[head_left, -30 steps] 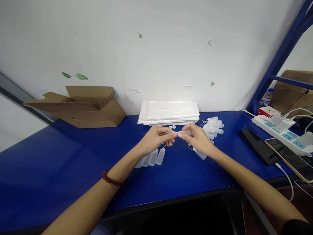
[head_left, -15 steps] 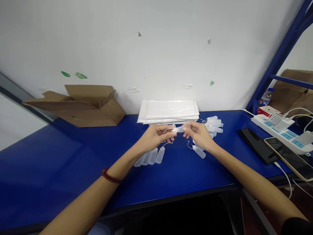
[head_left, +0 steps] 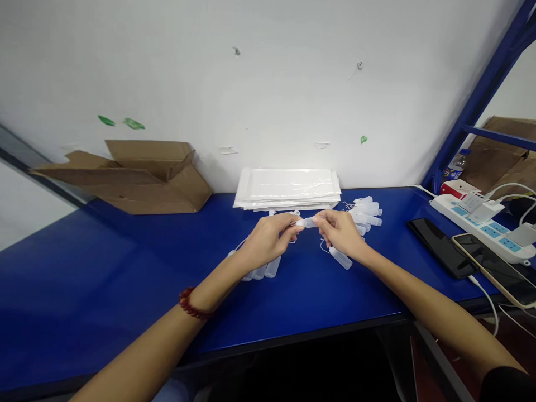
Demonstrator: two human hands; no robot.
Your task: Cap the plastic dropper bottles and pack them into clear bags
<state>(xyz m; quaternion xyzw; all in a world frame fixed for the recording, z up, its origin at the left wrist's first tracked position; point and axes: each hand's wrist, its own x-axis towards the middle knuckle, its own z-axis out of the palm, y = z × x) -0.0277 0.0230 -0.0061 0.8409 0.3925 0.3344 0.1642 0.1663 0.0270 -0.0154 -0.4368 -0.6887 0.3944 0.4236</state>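
Between my two hands a small translucent squeeze bottle (head_left: 310,222) lies sideways above the blue table. My left hand (head_left: 274,237) is closed on its white cap end, and most of the cap is behind the fingers. The bottle's body end is pinched by my right hand (head_left: 338,230). Several like bottles (head_left: 260,271) lie in a row below my left hand, partly covered by the wrist. One bottle with a thin curved tube (head_left: 340,258) rests under my right hand. A heap of more bottles (head_left: 366,211) lies just beyond it to the right.
A stack of white plastic-wrapped packs (head_left: 288,187) sits against the wall. The open cardboard box (head_left: 167,190) stands at the back left of the blue table (head_left: 125,268). Two phones (head_left: 439,245) and a power strip (head_left: 489,229) with cables occupy the right end.
My left hand has turned over the cap end and now covers the curved tube that showed before. My right hand keeps its hold on the bottle. The view has shifted slightly.
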